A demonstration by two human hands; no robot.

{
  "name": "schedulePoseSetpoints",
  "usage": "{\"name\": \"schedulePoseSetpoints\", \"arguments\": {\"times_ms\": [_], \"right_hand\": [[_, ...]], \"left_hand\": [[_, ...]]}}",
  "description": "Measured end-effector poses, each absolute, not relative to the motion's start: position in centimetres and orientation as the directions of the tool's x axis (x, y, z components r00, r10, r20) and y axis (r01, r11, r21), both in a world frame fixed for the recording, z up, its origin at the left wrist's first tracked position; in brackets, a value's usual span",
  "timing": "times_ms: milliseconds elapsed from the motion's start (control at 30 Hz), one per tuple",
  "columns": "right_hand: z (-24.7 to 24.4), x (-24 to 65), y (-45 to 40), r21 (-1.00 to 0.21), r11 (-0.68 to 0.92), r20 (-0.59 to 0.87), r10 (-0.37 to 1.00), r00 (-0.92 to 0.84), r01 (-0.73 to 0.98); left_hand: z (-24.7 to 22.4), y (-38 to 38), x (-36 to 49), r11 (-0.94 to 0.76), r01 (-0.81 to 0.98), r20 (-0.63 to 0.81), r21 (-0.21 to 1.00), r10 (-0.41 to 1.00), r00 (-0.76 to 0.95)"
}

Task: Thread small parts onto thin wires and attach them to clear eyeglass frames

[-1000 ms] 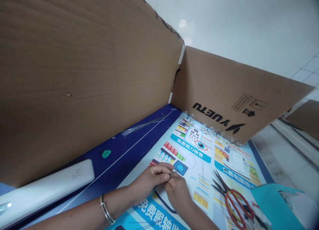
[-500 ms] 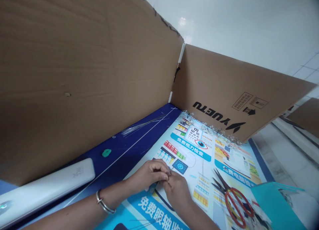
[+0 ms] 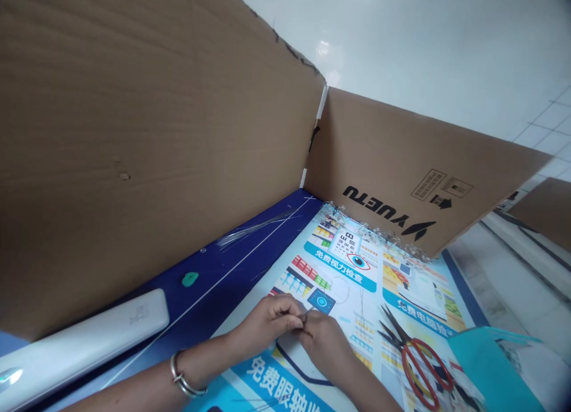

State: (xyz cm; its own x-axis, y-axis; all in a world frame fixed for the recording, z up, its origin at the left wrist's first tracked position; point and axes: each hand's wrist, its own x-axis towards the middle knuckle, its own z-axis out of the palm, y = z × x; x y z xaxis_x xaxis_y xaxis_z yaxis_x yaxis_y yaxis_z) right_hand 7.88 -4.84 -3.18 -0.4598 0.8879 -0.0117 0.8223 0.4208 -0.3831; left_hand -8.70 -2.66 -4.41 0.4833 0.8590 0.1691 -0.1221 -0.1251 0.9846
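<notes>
My left hand [image 3: 283, 318] and my right hand [image 3: 325, 337] meet fingertip to fingertip over the printed sheet. Both are closed in a pinch around something small and dark, too tiny to make out. Just beyond the fingers, a faint loop of thin wire [image 3: 347, 288] shows above the print; whether it joins what I hold, I cannot tell. To the right of my right hand lie scissors [image 3: 423, 364] with red handles, blades partly apart. A bundle of thin straight wires [image 3: 254, 227] rests on the dark blue strip beyond my left hand.
Tall cardboard panels [image 3: 156, 132] wall off the left and the back [image 3: 401, 162]. Tangled clear and wiry pieces [image 3: 379, 230] line the back panel's foot. A white long device [image 3: 89, 340], a green lump [image 3: 190, 279] and a turquoise packet [image 3: 491, 364] lie around the printed sheet [image 3: 285, 269].
My hands stay pinched together, with the fingertips shifted slightly. The whole view has moved a little; the surrounding things lie as before.
</notes>
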Motion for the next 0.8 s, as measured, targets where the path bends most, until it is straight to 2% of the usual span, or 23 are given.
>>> {"name": "schedulePoseSetpoints", "arguments": {"times_ms": [133,300,433,633,800], "right_hand": [[-1.5,9.3,-4.6,-0.518,0.392,0.012,0.892,-0.451,0.76],[1.4,9.5,-4.8,-0.675,0.346,0.126,0.924,-0.361,0.651],[2.4,8.9,-5.4,-0.76,0.323,0.182,0.939,-0.293,0.563],[2.4,8.3,-5.9,-0.74,0.4,0.286,0.915,-0.285,0.541],[2.7,8.6,-5.9,-0.681,0.429,0.297,0.903,-0.311,0.593]], "left_hand": [[-4.4,-3.0,-8.6,-0.092,-0.112,0.136,0.989,0.854,0.501],[-4.3,-3.2,-8.6,-0.096,-0.098,0.132,0.991,0.862,0.49],[-4.5,-3.2,-8.4,-0.117,-0.07,0.137,0.991,0.872,0.471],[-4.3,-3.4,-8.4,-0.148,-0.032,0.145,0.989,0.87,0.471],[-4.1,-3.5,-8.4,-0.182,-0.001,0.162,0.983,0.869,0.468]]}}
